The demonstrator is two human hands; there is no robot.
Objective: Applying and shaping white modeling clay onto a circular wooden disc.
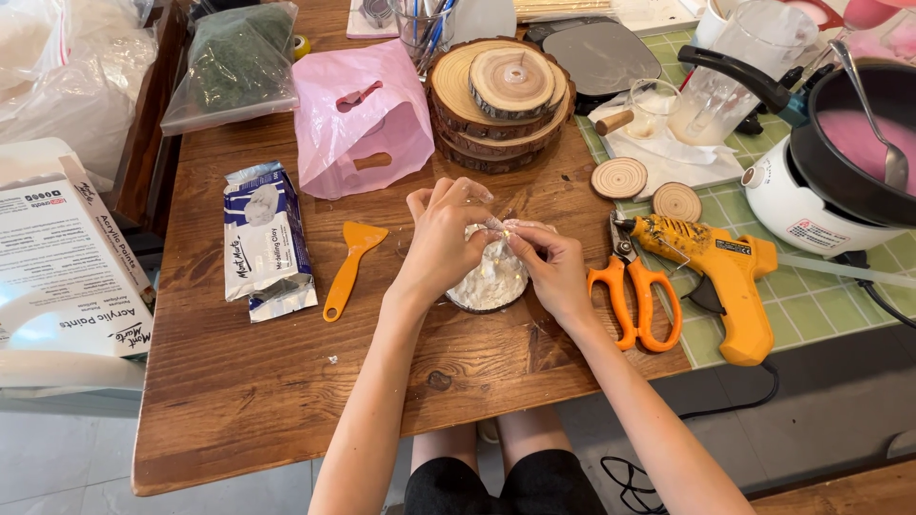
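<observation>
Clay sits heaped on a round wood slice at the desk's near edge, and I judge I'm shaping it. My left hand curls over its top; my right hand pinches something small and pale against it, fingers closed. Next calls for light, even pressure. Orange scissors and a yellow glue gun lie just right; an orange scraper and a clay packet lie left, crowding nothing.
</observation>
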